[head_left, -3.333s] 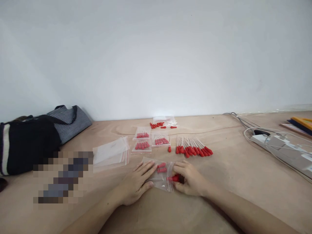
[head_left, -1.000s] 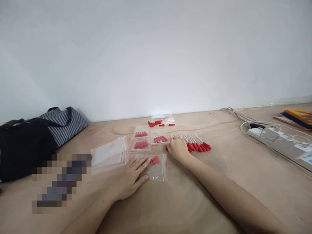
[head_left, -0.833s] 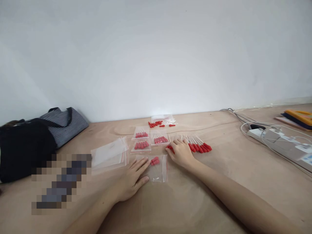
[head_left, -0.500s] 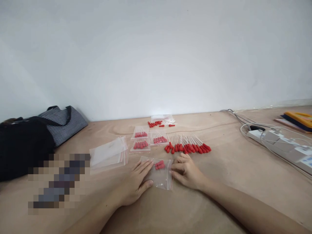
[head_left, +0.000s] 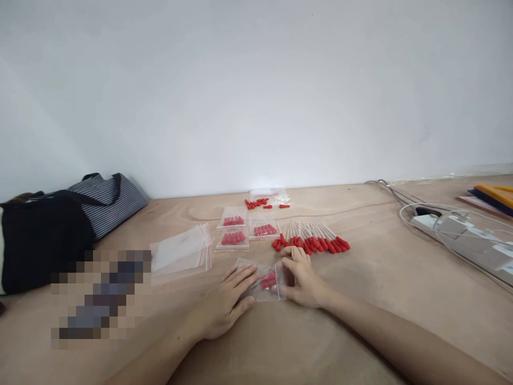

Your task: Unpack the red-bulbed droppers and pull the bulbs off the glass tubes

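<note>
Clear crinkled plastic bag (head_left: 262, 276); left hand (head_left: 225, 302) lies flat on it, fingers spread; right hand (head_left: 305, 280) pinches its edge.

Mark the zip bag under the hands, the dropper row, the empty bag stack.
zip bag (head_left: 267, 279): head view, its middle
dropper row (head_left: 317, 245): head view, red bulbs
empty bag stack (head_left: 178, 254): head view, clear middle

Left hand (head_left: 224, 305) flat, palm down; right hand (head_left: 305, 280) curled, fingers (head_left: 290, 263) pinched together.

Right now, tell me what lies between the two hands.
Head view: a clear bag of red tips lies between the left hand, flat on one edge, and the right hand, touching the other.
</note>
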### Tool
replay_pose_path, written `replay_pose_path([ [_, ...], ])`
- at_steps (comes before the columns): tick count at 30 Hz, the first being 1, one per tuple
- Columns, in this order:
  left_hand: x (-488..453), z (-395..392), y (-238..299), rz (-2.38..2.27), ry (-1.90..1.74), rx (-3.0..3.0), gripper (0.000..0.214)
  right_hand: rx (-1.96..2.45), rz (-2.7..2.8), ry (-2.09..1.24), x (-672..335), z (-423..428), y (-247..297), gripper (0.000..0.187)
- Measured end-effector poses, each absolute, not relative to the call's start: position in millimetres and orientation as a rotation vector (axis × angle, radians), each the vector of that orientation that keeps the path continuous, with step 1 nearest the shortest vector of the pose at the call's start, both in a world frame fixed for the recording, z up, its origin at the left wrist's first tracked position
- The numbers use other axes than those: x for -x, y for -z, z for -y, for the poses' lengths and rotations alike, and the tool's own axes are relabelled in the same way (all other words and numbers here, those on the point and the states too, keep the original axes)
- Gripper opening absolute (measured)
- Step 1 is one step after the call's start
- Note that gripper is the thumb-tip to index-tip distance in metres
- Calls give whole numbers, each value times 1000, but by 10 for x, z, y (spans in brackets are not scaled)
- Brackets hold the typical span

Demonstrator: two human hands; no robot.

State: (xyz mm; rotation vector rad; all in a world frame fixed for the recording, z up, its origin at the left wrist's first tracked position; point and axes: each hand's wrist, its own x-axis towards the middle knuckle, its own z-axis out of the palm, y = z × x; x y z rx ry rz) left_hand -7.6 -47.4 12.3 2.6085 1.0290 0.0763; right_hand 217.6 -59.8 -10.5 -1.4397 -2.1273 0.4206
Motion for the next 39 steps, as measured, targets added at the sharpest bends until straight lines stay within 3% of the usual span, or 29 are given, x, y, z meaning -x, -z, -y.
replay_pose_path([
  [6, 73, 468, -115, -1027, -10, -2645, 48, 1403, 2202, -498, -2178, 600, 77, 33],
  [18, 113, 443, -116, -1018, -18, -2639, 50, 1398, 2228, -475, -2562, 662, -27, 18],
  [30, 168, 399, -128, -1034, 6, -2647, 53, 1475, 2348, -387, -2703, 733, -81, 26],
  [39, 291, 351, -172, -1034, -114, -2611, 49, 1630, 2390, -702, -2735, 784, -235, 6],
])
